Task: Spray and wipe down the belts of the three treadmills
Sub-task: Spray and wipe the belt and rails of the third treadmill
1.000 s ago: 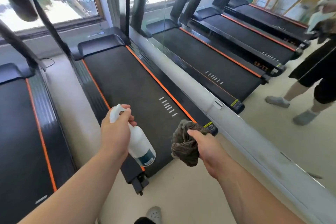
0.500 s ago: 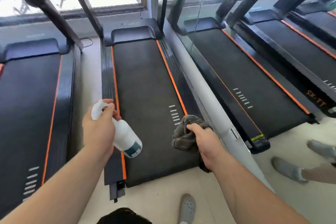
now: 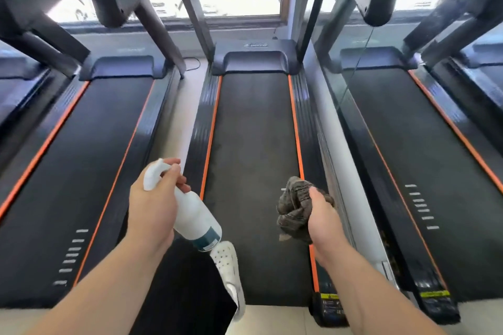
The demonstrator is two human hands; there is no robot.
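Swung square onto centre belt (image 3: 253, 130), with shoe (image 3: 226, 261) on near end. Gripping spray bottle (image 3: 196, 220) in left hand (image 3: 155, 207), bunched cloth (image 3: 295, 207) in right hand (image 3: 324, 220), lower centre. Best to mist evenly ahead, then wipe lengthwise.

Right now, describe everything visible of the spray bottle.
The spray bottle looks like white plastic, with a trigger head and a dark teal band near its base. It is tilted, head up and away, base toward the camera. The left hand grips its neck; nothing else touches it. It hangs at the left edge of the middle treadmill.
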